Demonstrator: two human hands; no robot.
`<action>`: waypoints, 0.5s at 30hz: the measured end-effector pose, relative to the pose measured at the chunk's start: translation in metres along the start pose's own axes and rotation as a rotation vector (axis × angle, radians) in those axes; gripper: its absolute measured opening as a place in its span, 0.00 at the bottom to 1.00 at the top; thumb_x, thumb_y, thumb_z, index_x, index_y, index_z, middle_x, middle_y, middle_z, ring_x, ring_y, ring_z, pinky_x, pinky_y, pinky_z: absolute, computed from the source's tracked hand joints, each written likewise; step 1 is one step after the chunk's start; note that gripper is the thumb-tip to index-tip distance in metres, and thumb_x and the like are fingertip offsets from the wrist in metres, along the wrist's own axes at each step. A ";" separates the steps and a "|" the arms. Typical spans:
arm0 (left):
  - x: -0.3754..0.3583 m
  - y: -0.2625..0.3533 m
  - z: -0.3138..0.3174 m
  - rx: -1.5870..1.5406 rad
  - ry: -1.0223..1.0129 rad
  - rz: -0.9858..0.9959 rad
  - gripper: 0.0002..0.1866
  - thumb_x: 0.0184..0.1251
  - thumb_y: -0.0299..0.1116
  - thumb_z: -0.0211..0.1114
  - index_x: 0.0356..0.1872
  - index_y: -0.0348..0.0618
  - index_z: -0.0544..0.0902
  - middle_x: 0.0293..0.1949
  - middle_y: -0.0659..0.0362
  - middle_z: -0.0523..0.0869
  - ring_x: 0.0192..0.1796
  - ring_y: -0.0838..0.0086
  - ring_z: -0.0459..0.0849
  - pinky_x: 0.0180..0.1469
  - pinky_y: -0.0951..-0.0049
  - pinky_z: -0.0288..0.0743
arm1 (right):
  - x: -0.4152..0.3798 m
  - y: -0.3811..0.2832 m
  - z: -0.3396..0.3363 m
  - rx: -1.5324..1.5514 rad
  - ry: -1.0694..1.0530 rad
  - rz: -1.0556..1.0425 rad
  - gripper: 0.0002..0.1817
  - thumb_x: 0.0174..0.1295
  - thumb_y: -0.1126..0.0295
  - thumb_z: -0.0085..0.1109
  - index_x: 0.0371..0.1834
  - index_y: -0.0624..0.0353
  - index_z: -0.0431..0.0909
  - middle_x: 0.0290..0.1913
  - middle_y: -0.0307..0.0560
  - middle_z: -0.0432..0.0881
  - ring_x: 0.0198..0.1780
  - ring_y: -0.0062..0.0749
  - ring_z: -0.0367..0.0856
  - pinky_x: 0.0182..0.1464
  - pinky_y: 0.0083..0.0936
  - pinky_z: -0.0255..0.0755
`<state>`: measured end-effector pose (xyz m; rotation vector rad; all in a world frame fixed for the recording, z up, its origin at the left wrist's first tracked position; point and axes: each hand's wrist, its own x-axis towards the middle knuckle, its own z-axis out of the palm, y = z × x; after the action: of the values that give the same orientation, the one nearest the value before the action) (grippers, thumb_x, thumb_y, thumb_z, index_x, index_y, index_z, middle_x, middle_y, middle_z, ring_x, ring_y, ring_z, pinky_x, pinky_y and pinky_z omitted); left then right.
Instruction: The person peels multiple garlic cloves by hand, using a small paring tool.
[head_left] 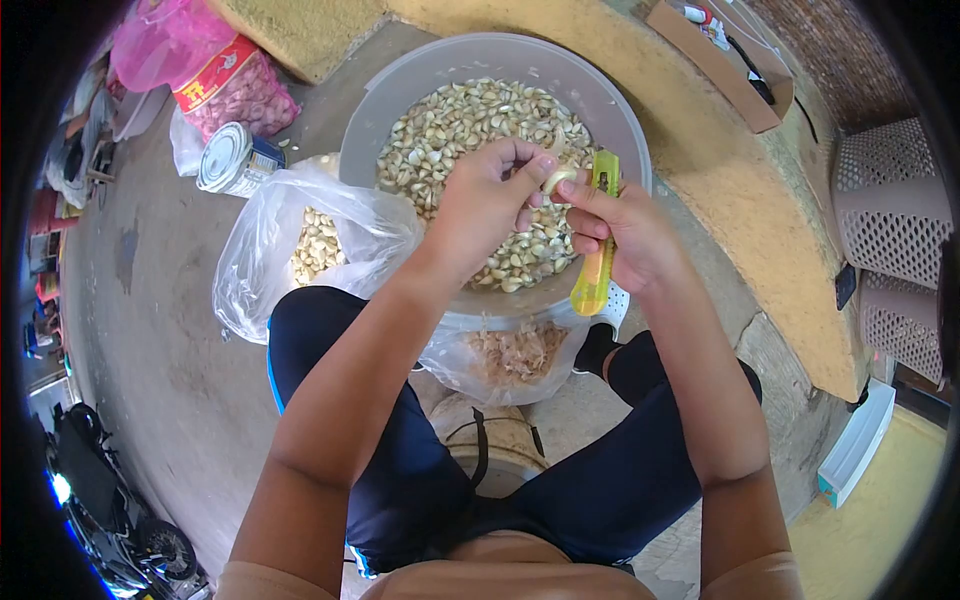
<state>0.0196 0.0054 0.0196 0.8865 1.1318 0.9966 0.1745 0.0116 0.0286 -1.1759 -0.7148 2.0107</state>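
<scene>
A pale garlic clove [560,180] sits between the fingertips of both hands, over a big grey tub [610,95] of garlic cloves [430,135]. My left hand [492,190] is closed, its thumb and forefinger pinching at the clove's left side. My right hand [625,225] is closed too, with its thumb against the clove. Across its palm and fingers it grips a yellow snap-off utility knife [597,260], tilted upright with the handle's lower end toward me. Whether the blade is out cannot be made out.
Left of the tub, a clear plastic bag [255,245] holds peeled cloves. Another bag [450,355] with papery skins lies between my feet. A paint can [235,160] and pink net sack [250,100] stand farther left. On the yellow ledge rests a cardboard box [715,65].
</scene>
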 end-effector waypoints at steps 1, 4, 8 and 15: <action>0.000 -0.001 0.001 -0.023 -0.010 0.003 0.08 0.64 0.32 0.57 0.36 0.37 0.75 0.21 0.63 0.72 0.19 0.83 0.68 0.20 0.85 0.62 | -0.001 0.001 0.000 -0.007 0.012 0.005 0.13 0.51 0.69 0.65 0.36 0.60 0.74 0.18 0.31 0.67 0.17 0.13 0.60 0.19 0.14 0.55; 0.001 -0.006 0.004 0.064 0.040 0.056 0.08 0.64 0.32 0.56 0.36 0.36 0.74 0.21 0.62 0.73 0.19 0.83 0.69 0.21 0.84 0.64 | -0.005 -0.001 0.003 -0.069 0.088 0.012 0.11 0.51 0.69 0.65 0.35 0.59 0.74 0.19 0.31 0.67 0.18 0.12 0.61 0.19 0.13 0.57; -0.003 -0.004 0.008 0.191 0.067 0.175 0.09 0.65 0.32 0.55 0.36 0.36 0.74 0.23 0.61 0.75 0.21 0.82 0.72 0.22 0.84 0.66 | -0.006 -0.007 0.008 -0.047 0.133 0.031 0.10 0.50 0.68 0.65 0.33 0.58 0.75 0.20 0.30 0.67 0.18 0.12 0.61 0.20 0.14 0.59; 0.002 -0.006 0.002 0.049 -0.111 0.176 0.07 0.66 0.31 0.53 0.37 0.37 0.72 0.27 0.60 0.75 0.27 0.81 0.73 0.25 0.82 0.70 | -0.003 0.000 0.000 -0.143 0.071 -0.081 0.12 0.51 0.65 0.65 0.33 0.60 0.75 0.22 0.34 0.73 0.17 0.13 0.63 0.19 0.14 0.60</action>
<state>0.0225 0.0051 0.0141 1.0827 1.0006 1.0529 0.1758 0.0093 0.0296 -1.2729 -0.8681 1.8676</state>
